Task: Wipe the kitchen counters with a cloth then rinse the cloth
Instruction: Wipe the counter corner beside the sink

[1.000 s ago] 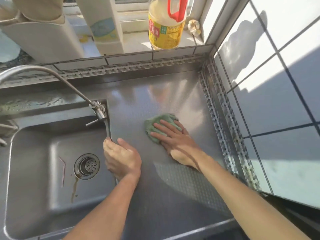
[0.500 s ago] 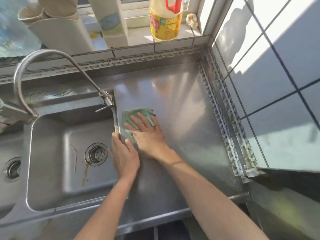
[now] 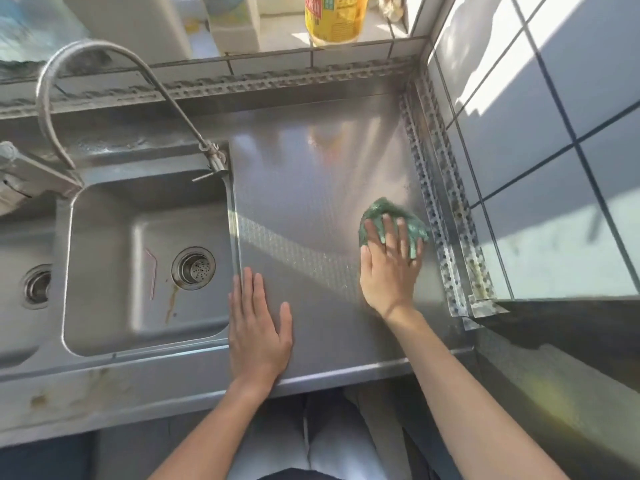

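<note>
A crumpled green cloth (image 3: 412, 221) lies on the stainless steel counter (image 3: 311, 174) near its right edge. My right hand (image 3: 389, 265) presses flat on the cloth, fingers spread over it, with the cloth sticking out beyond the fingertips. My left hand (image 3: 258, 323) rests flat and empty on the counter, just right of the sink rim, fingers together. The steel sink (image 3: 104, 278) lies to the left, with a round drain strainer (image 3: 193, 268) in its floor. The curved faucet (image 3: 104, 81) arches over it, its spout at the sink's back right corner.
A perforated metal strip (image 3: 443, 209) borders the counter against the tiled wall (image 3: 540, 140) on the right. A yellow oil bottle (image 3: 334, 19) and white containers (image 3: 235, 22) stand on the window ledge behind. A second drain (image 3: 36, 285) shows at far left. A dark lower surface (image 3: 561, 348) sits at the right.
My right hand has swept the cloth from beside the sink edge across to the counter's right side. My left hand has come off the sink rim and lies flat on the counter.
</note>
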Demonstrator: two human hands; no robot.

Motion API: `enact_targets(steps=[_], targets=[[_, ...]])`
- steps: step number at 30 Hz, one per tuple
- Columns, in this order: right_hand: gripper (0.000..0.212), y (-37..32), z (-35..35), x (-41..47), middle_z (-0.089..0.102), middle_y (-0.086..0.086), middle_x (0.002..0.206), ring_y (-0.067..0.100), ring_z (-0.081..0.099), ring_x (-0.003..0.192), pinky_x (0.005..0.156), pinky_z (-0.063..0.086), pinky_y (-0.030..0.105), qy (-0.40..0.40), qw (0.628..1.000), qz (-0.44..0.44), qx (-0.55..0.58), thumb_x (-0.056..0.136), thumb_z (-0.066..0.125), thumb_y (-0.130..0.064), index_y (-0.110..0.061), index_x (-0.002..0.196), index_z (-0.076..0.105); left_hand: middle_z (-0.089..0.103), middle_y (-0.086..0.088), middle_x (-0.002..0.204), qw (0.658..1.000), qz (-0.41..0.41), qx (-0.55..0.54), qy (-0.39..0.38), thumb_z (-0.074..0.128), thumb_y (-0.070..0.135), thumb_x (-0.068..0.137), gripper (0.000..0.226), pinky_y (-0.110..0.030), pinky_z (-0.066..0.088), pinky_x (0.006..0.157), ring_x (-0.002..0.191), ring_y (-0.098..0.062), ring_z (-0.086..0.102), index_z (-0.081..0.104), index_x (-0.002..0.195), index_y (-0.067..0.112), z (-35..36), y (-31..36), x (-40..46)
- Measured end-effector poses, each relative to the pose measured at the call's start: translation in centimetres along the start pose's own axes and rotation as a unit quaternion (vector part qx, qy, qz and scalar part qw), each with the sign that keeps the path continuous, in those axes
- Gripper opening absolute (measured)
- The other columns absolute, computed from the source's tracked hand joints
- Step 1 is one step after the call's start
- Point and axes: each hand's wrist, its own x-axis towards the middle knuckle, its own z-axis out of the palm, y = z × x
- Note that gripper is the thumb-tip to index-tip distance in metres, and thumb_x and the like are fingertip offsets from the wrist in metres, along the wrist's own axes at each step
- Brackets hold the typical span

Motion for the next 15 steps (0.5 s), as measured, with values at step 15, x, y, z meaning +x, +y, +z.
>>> enact_targets(steps=[15], targets=[[0.052, 9.4, -2.8, -10.4, 0.032, -0.003, 0.167, 0.02, 0.015, 0.158, 0.127, 0.007, 0.05, -0.13, 0.951, -0.271, -0.067, 0.106, 0.032, -0.038, -0.034, 0.157, 0.038, -0.001, -0.001, 0.175, 0.999, 0.006, -0.035, -0.03, 0.033, 0.05, 0.107, 0.073, -0.043, 0.006, 0.133, 0.162, -0.016, -0.007, 0.01, 0.165, 0.012, -1.2, 0.2, 0.0]])
